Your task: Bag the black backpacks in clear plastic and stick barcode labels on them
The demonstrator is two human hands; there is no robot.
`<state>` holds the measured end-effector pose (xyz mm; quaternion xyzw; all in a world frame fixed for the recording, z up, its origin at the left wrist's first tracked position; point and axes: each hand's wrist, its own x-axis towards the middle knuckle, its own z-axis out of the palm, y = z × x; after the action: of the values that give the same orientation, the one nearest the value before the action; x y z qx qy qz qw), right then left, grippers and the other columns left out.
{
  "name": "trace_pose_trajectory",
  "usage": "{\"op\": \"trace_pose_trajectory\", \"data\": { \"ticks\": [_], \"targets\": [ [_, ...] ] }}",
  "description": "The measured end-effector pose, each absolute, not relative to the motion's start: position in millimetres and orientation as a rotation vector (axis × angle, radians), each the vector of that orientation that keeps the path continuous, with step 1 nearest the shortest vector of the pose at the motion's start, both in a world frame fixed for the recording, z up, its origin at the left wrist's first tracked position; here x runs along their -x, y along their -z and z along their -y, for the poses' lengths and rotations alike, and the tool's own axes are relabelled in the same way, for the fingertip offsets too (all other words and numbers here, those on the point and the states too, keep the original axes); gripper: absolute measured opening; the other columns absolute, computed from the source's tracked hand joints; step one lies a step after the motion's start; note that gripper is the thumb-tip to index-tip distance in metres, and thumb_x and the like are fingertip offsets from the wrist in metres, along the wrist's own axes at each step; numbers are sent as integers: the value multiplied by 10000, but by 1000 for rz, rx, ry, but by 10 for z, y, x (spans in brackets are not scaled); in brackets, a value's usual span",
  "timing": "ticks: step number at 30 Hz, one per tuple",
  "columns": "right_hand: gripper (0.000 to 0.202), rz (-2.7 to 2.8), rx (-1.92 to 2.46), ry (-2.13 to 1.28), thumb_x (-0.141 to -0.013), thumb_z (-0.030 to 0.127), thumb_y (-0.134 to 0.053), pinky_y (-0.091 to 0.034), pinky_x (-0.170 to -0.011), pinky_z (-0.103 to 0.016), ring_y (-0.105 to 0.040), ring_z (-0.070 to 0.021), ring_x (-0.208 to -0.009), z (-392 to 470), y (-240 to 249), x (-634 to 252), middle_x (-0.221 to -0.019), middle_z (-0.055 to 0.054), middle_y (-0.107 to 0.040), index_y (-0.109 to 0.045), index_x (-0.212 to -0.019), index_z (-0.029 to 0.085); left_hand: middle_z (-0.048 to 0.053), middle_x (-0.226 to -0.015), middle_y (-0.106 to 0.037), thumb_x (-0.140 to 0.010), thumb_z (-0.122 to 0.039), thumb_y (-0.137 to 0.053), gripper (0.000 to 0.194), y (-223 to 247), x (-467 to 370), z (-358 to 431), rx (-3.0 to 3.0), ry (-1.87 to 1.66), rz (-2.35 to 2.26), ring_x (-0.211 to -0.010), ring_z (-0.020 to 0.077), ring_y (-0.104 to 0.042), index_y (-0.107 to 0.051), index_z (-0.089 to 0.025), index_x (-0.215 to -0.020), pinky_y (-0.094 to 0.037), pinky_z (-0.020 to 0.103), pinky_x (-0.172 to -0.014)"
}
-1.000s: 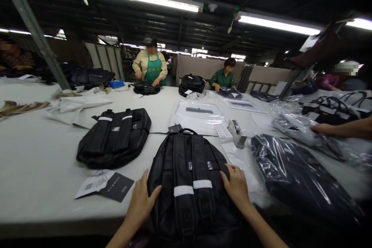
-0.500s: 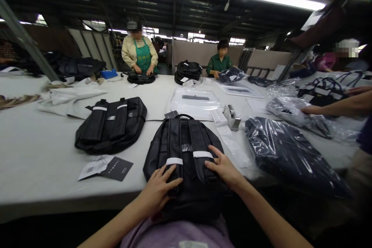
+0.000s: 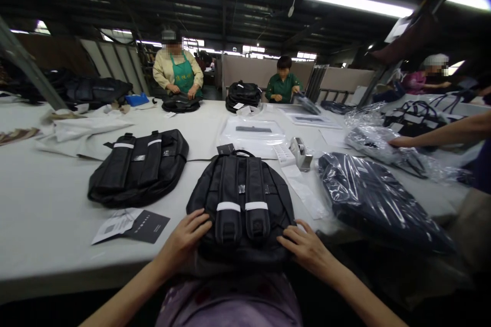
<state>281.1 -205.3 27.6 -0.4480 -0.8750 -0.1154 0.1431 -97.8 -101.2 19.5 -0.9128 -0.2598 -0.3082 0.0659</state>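
A black backpack (image 3: 245, 179) lies strap side up in front of me, its lower end at the table's near edge. Two shoulder straps run down its middle, each with a white band round it. My left hand (image 3: 188, 235) grips the lower left side, fingers on top. On the lower right side my right hand (image 3: 303, 245) holds the edge with its fingers bent over it; both thumbs are largely hidden. A dark hang tag (image 3: 225, 148) lies by the top handle.
Left of me lie a second black backpack (image 3: 141, 168) and dark and white tags (image 3: 149, 226). To the right are a tape dispenser (image 3: 301, 153), a plastic-wrapped dark bag (image 3: 368, 194) and a co-worker's arm (image 3: 445, 132). Two people work across the white table (image 3: 46, 199).
Both my hands have moved off the straps and outward to the backpack's lower sides. The straps now lie closer together and straighter. Across the table, a co-worker has lifted a plastic-like sheet.
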Motion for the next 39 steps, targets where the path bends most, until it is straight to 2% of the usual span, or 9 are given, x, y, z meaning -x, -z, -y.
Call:
{"op": "trace_pose_trajectory", "data": {
  "ticks": [5,9,13,17,20,25,30,34,39],
  "targets": [
    [255,2431,1315,409,-820,236,-595,-437,-777,-353,-524,-211,-865,1585,-640,-2641,-917,-82,-600,-585,-1064,162,89,-1197,-516,-864,-92,-401,320,-573,980,492,2675,1228,855,-1196,225,-422,-539,-182,-1139,-380,416,-1018],
    [360,2482,1471,177,-696,350,-724,-436,-745,-356,-517,-228,-865,1468,-507,-2483,-914,-70,-586,-601,-981,168,77,-1218,-500,-804,-43,-371,388,-172,985,386,2720,1111,954,-1211,226,-401,-555,-193,-1111,-397,415,-1003],
    [419,2487,1395,-16,-748,476,-652,-418,-790,-346,-506,-216,-920,1472,-376,-2320,-996,-53,-574,-572,-1076,228,95,-1238,-471,-834,-74,-412,342,161,948,513,2552,1277,1079,-1221,250,-378,-518,-185,-1140,-381,457,-1004],
    [368,2539,1409,6,-765,408,-653,-417,-793,-346,-500,-223,-918,1439,-328,-2211,-996,-64,-568,-571,-1058,200,93,-1013,-540,-842,-119,-517,146,246,800,871,2408,1422,977,-962,213,-510,-556,-179,-970,-452,386,-858],
    [271,2562,1433,38,-763,306,-654,-418,-793,-337,-498,-216,-897,1394,-291,-2151,-956,-66,-567,-569,-982,171,51,-905,-589,-843,-122,-526,113,300,579,1133,2701,1107,604,-836,170,-532,-586,-201,-898,-452,331,-809],
    [181,2556,1446,108,-752,180,-617,-416,-724,-289,-507,-178,-813,1304,-375,-2096,-856,-34,-569,-520,-904,171,104,-1067,-584,-874,-178,-497,252,368,238,1216,2652,846,640,-879,210,-532,-564,-178,-1116,-452,344,-771],
    [123,2469,1411,322,-772,130,-575,-400,-669,-299,-503,-200,-781,1203,-607,-2071,-817,-50,-570,-516,-872,170,95,-1116,-583,-882,-166,-475,349,318,133,1143,2550,909,595,-990,223,-515,-514,-200,-1227,-370,391,-915],
    [43,2294,1236,456,-815,135,-507,-392,-646,-288,-501,-188,-732,1145,-748,-2086,-757,-46,-555,-506,-825,177,84,-1064,-602,-864,-132,-494,393,131,48,1155,2519,997,489,-992,205,-514,-500,-192,-1252,-341,359,-938],
    [82,2260,1223,262,-781,136,-532,-385,-634,-263,-522,-162,-697,1094,-771,-2143,-735,-17,-550,-485,-819,192,93,-1070,-582,-846,-214,-560,361,-123,-2,1184,2378,1094,731,-1011,239,-491,-529,-221,-1205,-334,412,-930]
  ]
}}
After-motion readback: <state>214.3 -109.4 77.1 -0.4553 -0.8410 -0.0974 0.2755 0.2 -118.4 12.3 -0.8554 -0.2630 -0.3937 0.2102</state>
